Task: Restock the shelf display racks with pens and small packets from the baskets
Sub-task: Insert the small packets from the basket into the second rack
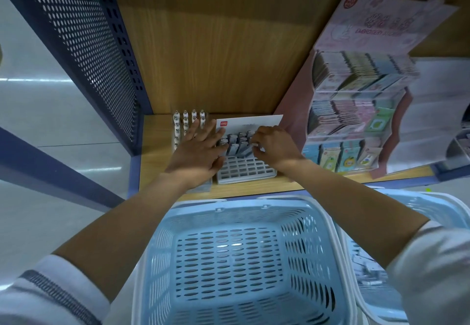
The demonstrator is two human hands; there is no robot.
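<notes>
Basket (162, 248) below; left hand (201, 146) lies flat on rack (244, 169), right hand (274, 146) pinches a pen (249, 151).

We look down at a wood-grain shelf board (156, 154) backed by a matching wooden panel (216, 57). A dark blue perforated metal side panel (84, 44) walls it on the left. Beyond that we see a pale, glossy floor (50, 121) carrying streaks of reflected light.

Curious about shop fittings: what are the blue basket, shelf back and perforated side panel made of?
The blue basket: likely plastic, moulded slots, slight sheen. The shelf back: wood-look board, visible grain, perhaps laminate. The perforated side panel: probably painted metal, punched holes.
</notes>
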